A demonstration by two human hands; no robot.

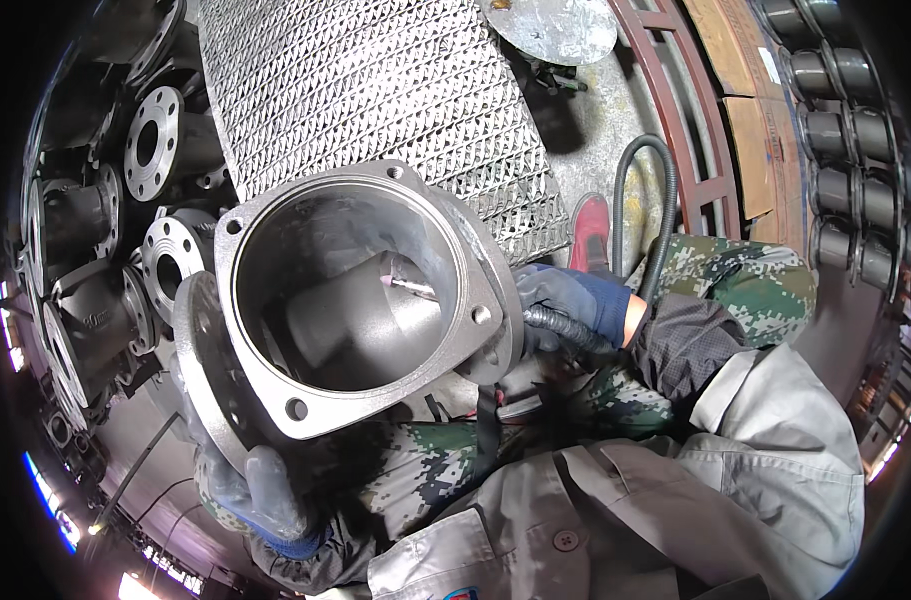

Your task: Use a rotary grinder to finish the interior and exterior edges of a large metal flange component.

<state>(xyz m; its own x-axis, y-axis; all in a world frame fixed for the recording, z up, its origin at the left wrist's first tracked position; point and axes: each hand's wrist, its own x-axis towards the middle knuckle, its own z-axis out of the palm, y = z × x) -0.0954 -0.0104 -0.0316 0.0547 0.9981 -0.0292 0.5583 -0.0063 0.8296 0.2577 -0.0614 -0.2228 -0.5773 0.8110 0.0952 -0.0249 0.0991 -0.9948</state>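
A grey cast-metal valve body (305, 408) with round side flanges is tilted in front of me, its wide bore facing up and its squarish rim pierced by bolt holes. My left hand (260, 490), in a grey-blue glove, is closed round the lower edge of the left flange (210, 370). Beside the right flange (495, 345), my gloved right hand (560, 300) is closed on a die grinder with a ribbed dark hose (565, 328). The grinder's pink tip (400, 284) shows inside the bore; the flange hides most of the tool.
A textured metal grate (365, 90) lies beyond the valve body. More flanged castings (165, 150) crowd the left side. On the right are a dark hose loop (665, 190), a red-brown metal frame (690, 110), cardboard (750, 130) and stacked grey parts (840, 135). A red shoe (590, 230) rests by the grate.
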